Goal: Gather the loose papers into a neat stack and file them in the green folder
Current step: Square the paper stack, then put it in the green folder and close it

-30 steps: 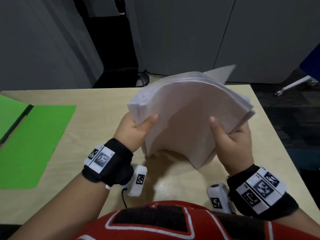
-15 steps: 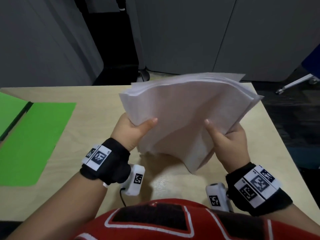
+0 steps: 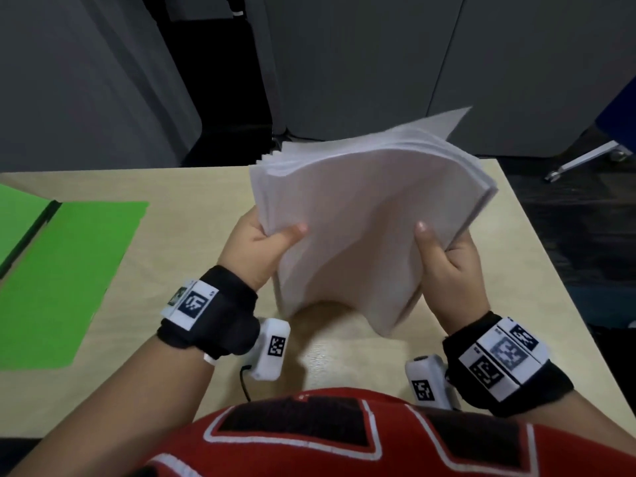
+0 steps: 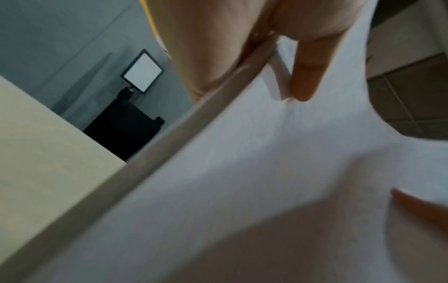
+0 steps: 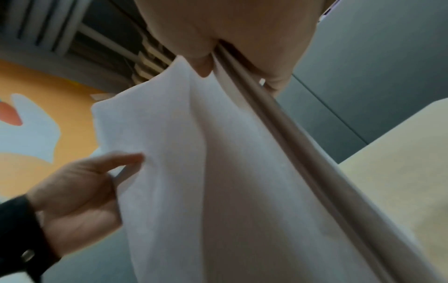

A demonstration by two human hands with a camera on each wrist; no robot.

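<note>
A thick stack of white papers stands on edge on the wooden table, bowed toward me, its lower edge on the tabletop. My left hand grips its left side, thumb across the front sheet. My right hand grips the right side the same way. The green folder lies open and flat at the table's left. The left wrist view shows the papers with my thumb pressed on them; the right wrist view shows the stack and the left hand on its far edge.
The table's far edge borders grey partition panels and a dark gap. A chair leg with a caster stands on the floor beyond the right edge. Bare tabletop lies between folder and papers.
Both hands kept their grip while the stack shifted: it splayed wider and lower half a second ago, and now stands more upright and squared, with one sheet poking up at the top right.
</note>
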